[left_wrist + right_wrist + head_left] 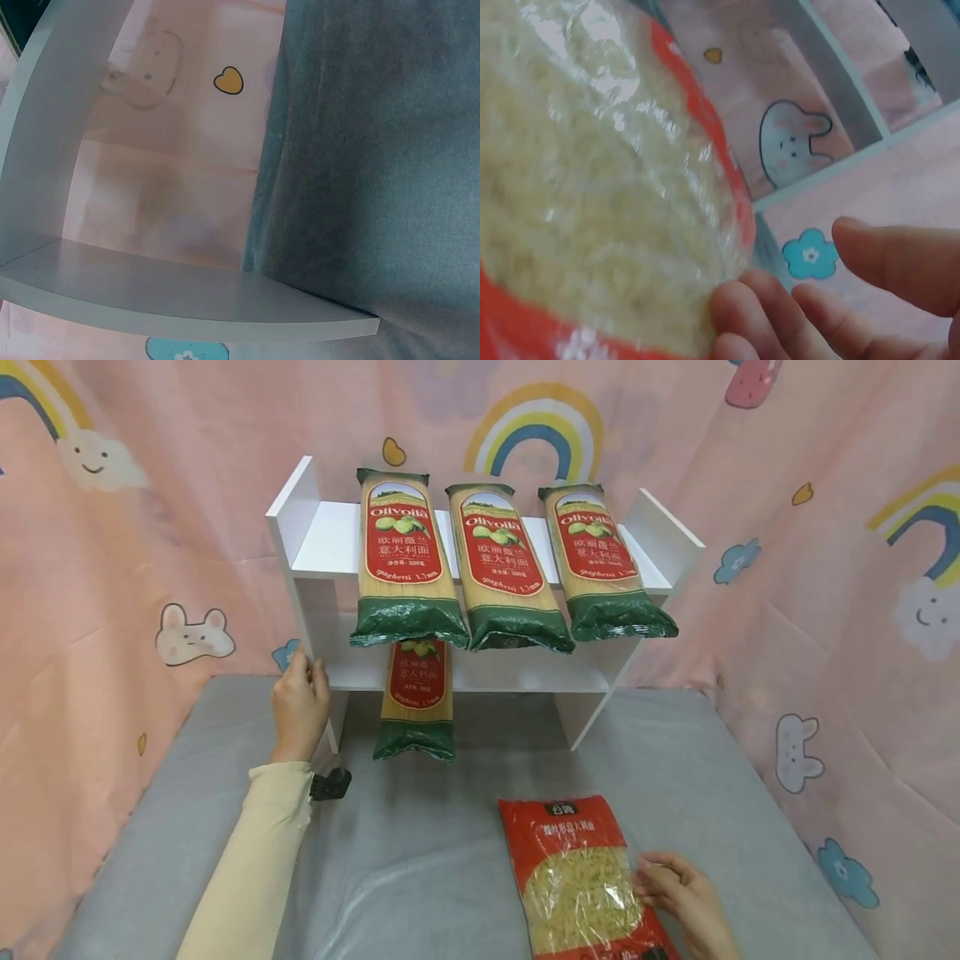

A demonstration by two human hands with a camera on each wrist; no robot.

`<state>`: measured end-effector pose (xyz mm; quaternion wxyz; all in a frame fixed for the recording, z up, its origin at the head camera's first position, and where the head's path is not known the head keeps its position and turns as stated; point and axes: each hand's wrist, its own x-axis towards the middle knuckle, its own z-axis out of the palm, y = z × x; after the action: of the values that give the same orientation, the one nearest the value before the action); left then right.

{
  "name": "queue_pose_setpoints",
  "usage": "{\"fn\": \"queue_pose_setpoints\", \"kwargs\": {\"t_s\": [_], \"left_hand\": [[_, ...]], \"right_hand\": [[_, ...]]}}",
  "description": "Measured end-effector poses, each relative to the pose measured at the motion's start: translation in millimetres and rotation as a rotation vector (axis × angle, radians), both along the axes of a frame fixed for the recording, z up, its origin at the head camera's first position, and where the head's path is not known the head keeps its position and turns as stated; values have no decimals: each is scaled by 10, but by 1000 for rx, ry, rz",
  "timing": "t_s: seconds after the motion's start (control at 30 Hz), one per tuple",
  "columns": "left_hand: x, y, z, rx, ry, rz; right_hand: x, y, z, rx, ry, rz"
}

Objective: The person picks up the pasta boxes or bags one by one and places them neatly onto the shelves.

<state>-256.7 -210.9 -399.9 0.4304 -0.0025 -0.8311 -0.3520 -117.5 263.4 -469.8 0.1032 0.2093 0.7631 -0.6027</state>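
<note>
At the left side panel of a white shelf (525, 675), my left hand (300, 706) grips the panel edge. The left wrist view shows the shelf's side panel (187, 296) but not the hand. On the right, my right hand (686, 893) touches the side edge of a red bag of pasta (577, 893), which has a clear window. In the right wrist view the fingertips (739, 307) meet the bag's edge, while the thumb stands apart from it. Part of the bag lies beyond the bottom of the head view.
Three spaghetti packs, left (405, 543), middle (506, 556) and right (600, 547), lie on the upper shelf, their green ends overhanging its front. Another spaghetti pack (416, 693) sticks out from the lower shelf. Grey cloth (405, 860) covers the table; a pink patterned curtain (202, 568) hangs behind.
</note>
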Motion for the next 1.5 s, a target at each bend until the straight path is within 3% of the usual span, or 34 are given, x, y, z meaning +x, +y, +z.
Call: {"fn": "queue_pose_setpoints", "kwargs": {"t_s": [0.27, 0.47, 0.6, 0.77, 1.0, 1.23, 1.5], "left_hand": [[13, 5, 4, 7, 2, 9], [7, -1, -3, 5, -6, 1], [6, 2, -4, 6, -3, 4], [16, 12, 12, 5, 3, 10], [13, 9, 3, 5, -6, 6], [20, 2, 10, 5, -8, 8], [27, -2, 5, 0, -23, -1]], "right_hand": [[12, 80, -67, 33, -18, -7], [-3, 53, -119, 166, -74, 73], [-22, 13, -146, 201, -116, 120], [-44, -21, -161, 180, -141, 169], [-59, -77, -174, 184, -138, 173], [-112, -105, -167, 191, -205, 241], [-97, -98, -205, 80, -94, 281]]}}
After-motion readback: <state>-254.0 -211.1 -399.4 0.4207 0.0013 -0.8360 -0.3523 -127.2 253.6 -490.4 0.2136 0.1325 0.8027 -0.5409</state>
